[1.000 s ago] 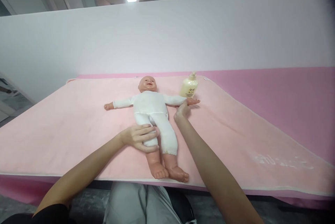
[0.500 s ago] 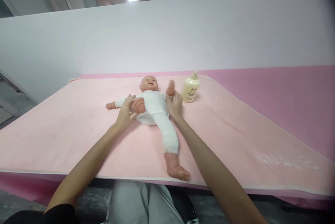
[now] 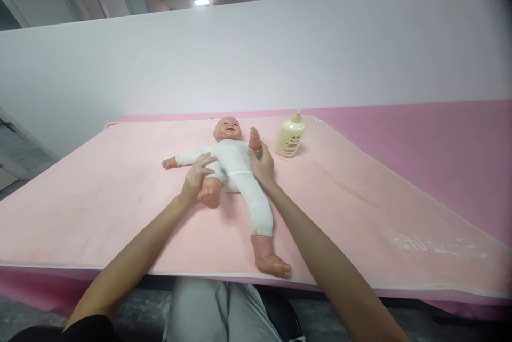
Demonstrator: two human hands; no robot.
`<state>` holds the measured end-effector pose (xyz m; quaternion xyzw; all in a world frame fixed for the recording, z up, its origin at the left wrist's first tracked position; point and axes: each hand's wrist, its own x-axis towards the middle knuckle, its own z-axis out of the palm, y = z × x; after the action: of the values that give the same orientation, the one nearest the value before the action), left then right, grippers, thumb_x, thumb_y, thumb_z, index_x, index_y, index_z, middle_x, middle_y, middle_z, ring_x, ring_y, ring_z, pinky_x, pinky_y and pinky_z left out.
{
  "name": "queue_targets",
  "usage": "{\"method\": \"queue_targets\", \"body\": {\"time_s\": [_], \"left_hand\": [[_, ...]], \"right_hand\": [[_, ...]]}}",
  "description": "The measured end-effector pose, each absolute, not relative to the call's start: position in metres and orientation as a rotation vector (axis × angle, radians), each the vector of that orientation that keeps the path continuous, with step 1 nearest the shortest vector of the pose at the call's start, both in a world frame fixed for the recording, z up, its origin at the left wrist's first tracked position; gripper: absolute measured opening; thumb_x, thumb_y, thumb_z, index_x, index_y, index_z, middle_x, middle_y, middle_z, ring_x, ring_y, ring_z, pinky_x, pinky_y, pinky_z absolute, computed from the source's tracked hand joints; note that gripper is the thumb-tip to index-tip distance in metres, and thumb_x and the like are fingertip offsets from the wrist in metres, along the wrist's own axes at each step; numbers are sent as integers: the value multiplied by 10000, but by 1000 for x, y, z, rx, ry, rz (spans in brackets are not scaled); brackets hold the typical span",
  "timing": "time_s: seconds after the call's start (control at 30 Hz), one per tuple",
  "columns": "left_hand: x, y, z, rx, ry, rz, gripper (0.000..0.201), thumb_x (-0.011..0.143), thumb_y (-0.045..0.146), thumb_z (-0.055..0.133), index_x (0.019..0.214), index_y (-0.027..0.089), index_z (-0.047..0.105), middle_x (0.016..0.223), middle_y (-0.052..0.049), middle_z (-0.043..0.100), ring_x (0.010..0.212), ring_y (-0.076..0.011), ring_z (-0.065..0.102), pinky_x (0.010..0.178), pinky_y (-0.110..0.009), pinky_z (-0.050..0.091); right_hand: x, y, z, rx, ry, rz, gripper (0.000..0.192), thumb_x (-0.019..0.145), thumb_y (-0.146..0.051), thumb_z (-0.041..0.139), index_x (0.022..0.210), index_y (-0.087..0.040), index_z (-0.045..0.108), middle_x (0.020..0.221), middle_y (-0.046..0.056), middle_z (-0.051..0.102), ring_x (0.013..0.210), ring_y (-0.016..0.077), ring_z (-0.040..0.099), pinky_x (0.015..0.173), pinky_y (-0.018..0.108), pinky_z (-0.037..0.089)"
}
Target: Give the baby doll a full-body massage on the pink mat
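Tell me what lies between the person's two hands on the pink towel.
In the head view, the doll's white-clad torso lies between the left hand and the right hand; each hand grips one of its limbs.

Right of the doll (image 3: pixel 234 163), only the lotion bottle (image 3: pixel 290 138) stands near; the mat (image 3: pixel 100 187) to its left lies open

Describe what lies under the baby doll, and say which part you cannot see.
Under the baby doll lies a pale pink towel spread over a darker pink table cover. The towel directly beneath its body is covered, as is the table itself.
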<state>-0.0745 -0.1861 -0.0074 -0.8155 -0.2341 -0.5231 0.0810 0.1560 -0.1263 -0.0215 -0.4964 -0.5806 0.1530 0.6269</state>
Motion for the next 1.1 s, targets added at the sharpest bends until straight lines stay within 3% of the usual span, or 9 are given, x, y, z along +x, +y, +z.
{"method": "queue_targets", "body": {"time_s": [0.1,0.23,0.4,0.7,0.83,0.93,1.1], "left_hand": [[-57,-206,1,-2508,-282,-1374,255,805,271,683,948,182,491,1203,-145,653,1271,-287,526,1040,-580,454],[-38,-224,9,-2330,133,-1055,94,846,224,615,858,173,536,1011,-101,726,1104,-247,649,902,-406,591],[-34,-226,6,-2237,184,-1014,112,850,304,606,835,205,555,932,-40,745,917,-202,717,785,-328,615],[-34,-223,9,-2234,239,-961,111,818,256,631,866,223,536,814,-5,730,719,-142,699,640,-257,568],[-44,-219,20,-2190,164,-916,85,840,224,614,865,226,532,855,6,737,769,-124,703,695,-250,577],[-61,-211,24,-2171,1,-977,109,838,216,631,899,231,542,967,-5,743,923,-146,706,811,-291,589],[-85,-186,15,-2248,-421,-1294,380,843,363,635,1172,190,555,1232,-137,650,1233,-257,566,984,-450,525]], "right_hand": [[160,-125,-23,-1199,-1097,403,409,829,-537,505,1032,-187,566,938,74,665,857,220,599,768,339,460],[169,-117,-27,-1277,-745,467,418,838,-534,445,1028,-181,560,1017,103,667,979,242,625,837,350,470],[174,-114,-28,-1392,-450,567,488,866,-510,365,1118,-143,563,1175,168,640,1095,270,624,941,394,481],[179,-111,-28,-1354,-411,639,516,893,-505,308,1223,-166,514,1226,152,623,1095,257,637,872,399,541],[176,-110,-29,-1349,-423,561,487,892,-497,310,1164,-157,528,1206,171,623,1118,265,617,918,407,506],[168,-115,-25,-1303,-562,458,481,892,-505,320,1132,-143,526,1148,183,633,1092,262,615,908,392,489],[154,-122,-23,-1158,-1161,388,423,828,-454,520,1157,-190,556,1124,110,646,1061,240,595,950,420,456]]}}
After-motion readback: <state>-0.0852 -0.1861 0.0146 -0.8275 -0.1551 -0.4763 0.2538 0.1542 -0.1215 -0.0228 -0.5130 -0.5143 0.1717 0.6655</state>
